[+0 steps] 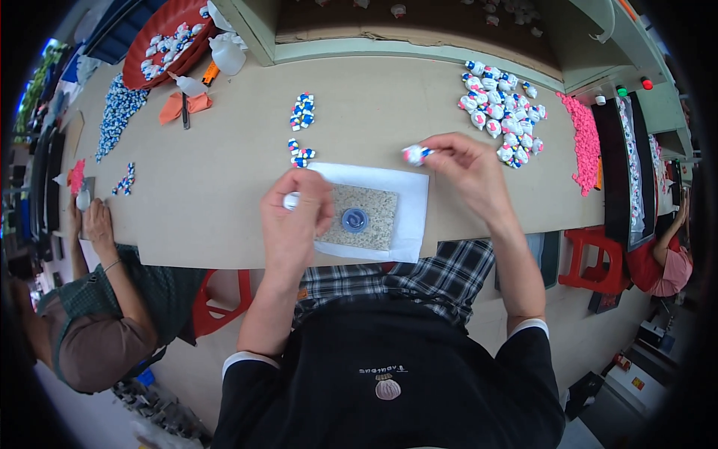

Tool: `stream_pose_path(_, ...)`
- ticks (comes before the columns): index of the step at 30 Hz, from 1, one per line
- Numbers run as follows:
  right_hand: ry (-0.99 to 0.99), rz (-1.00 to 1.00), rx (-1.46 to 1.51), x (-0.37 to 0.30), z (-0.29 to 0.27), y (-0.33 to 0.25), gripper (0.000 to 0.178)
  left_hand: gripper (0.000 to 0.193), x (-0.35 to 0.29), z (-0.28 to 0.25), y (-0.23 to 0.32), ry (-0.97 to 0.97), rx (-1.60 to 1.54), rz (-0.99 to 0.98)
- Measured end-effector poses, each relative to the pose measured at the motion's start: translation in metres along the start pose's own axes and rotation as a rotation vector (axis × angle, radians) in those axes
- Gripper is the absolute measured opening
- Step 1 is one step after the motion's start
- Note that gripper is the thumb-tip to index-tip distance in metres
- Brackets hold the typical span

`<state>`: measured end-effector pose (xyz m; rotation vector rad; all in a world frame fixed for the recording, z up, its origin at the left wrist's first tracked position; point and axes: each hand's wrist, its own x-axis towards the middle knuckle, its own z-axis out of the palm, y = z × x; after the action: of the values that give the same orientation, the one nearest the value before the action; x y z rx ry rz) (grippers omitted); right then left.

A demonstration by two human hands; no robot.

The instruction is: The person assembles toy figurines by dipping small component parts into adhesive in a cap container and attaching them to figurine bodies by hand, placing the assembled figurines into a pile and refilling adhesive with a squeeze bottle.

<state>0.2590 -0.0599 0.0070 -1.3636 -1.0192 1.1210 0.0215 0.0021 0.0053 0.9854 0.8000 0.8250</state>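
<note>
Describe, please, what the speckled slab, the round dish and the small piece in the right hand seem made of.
Speckled slab: perhaps granite, matte, with grey grains. Round dish: probably glossy plastic; its bluish wall looks see-through. Small piece: possibly plastic or clay, opaque white, pink and blue; finish unclear.

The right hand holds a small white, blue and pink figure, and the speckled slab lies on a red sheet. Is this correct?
Not fully: the sheet is white, not red, as the head view shows. The right hand does hold the small figure, and the speckled slab does lie on that sheet.
</note>
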Motion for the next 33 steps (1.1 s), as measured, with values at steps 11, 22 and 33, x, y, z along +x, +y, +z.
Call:
stream_pose_path(11,-0.067,-0.292,-0.774,0.084,0.06,-0.013,0.018,0.038,-0.026,-0.038,0.005,-0.018,-0.455,-0.166)
stream_pose_path(22,-0.247,-0.66,-1.114,0.127,0.083,0.007,0.02,0.04,-0.033,-0.038,0.013,0.02,-0.422,-0.198)
stream_pose_path(33,-0.39,0.129,0.008,0.033,0.051,-0.031,0.017,0.024,-0.031,-0.013,0.013,-0.062,-0.225,-0.193)
